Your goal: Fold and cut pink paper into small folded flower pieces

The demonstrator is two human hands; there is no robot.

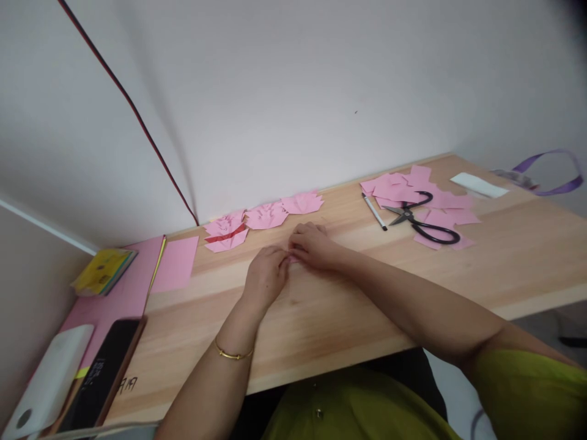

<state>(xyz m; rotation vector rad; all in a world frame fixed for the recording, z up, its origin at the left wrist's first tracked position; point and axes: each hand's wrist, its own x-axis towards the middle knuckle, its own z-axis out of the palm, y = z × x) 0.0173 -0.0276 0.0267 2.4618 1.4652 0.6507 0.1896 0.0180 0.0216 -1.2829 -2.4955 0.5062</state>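
Observation:
My left hand (265,276) and my right hand (312,245) meet at the middle of the wooden table (504,263). Both have their fingers curled together over a small piece of pink paper (292,259), of which only a sliver shows between them. A gold bracelet (233,354) sits on my left wrist. Just beyond the hands, along the wall, lies a row of folded pink paper shapes (266,216).
Black scissors (424,222) and a pen (375,211) lie on loose pink paper scraps (413,186) at the right. A pink sheet (175,263), a stack of coloured paper (104,270), a dark phone (101,373) and a white device (50,379) are at the left. A purple ribbon (553,174) is at the far right.

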